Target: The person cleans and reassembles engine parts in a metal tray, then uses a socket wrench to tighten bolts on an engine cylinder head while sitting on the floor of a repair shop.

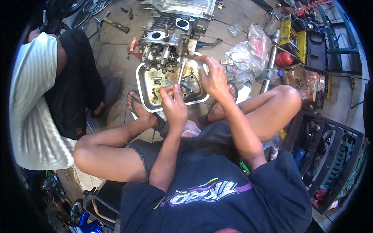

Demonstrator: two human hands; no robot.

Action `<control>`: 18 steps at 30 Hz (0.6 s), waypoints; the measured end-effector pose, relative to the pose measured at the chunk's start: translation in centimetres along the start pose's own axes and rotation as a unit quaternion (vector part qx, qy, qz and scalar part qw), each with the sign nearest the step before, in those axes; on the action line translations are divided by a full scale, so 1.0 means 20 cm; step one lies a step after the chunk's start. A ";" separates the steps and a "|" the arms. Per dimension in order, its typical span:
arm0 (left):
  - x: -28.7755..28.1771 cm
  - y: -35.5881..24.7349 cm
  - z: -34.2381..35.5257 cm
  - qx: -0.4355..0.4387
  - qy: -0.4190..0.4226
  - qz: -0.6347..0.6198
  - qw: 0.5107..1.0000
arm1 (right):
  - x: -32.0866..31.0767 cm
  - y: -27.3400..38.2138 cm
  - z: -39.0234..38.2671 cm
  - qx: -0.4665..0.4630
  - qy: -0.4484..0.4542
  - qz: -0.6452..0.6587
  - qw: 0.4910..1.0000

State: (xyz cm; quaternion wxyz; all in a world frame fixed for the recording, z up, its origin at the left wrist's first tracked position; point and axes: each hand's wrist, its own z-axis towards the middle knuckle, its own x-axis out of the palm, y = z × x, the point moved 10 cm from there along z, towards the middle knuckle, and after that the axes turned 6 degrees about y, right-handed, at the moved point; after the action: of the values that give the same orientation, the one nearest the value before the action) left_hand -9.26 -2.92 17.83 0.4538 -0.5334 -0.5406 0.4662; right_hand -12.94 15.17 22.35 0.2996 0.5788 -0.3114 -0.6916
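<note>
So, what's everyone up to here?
A person sits at a partly bare metal engine. The left hand pinches the lower end of a shiny metal rod; the right hand is raised opposite, fingers curved, its grip unclear. Small loose parts lie in the metal tray between the feet. Another person is close by on the left.

Hammer point(121, 26) on tiled floor point(113, 58), upper left; clear plastic bag point(248, 52) near yellow toolbox point(285, 32), right.
</note>
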 end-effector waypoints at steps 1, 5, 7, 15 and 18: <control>0.01 -0.01 -0.02 0.026 0.002 -0.064 0.998 | 0.07 -0.01 -0.03 -0.011 0.077 -0.011 0.997; 0.02 -0.03 0.02 -0.017 0.005 -0.271 0.962 | 0.26 -0.14 -0.21 0.039 0.265 0.025 0.963; 0.05 -0.03 0.03 -0.040 0.017 -0.314 0.948 | 0.24 -0.18 -0.22 0.077 0.268 0.020 0.960; 0.19 -0.09 0.08 -0.097 -0.005 -0.363 0.927 | -0.41 0.26 -0.02 0.016 0.101 -0.074 0.992; 0.21 -0.14 0.10 -0.136 -0.011 -0.370 0.919 | -0.47 0.36 0.02 0.006 0.032 -0.090 0.995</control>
State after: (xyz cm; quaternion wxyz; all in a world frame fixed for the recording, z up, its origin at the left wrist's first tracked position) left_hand -11.72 1.33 20.22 0.5110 -0.3468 -0.7626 0.1925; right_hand -11.55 18.09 33.78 0.2423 0.6281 -0.2520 -0.6952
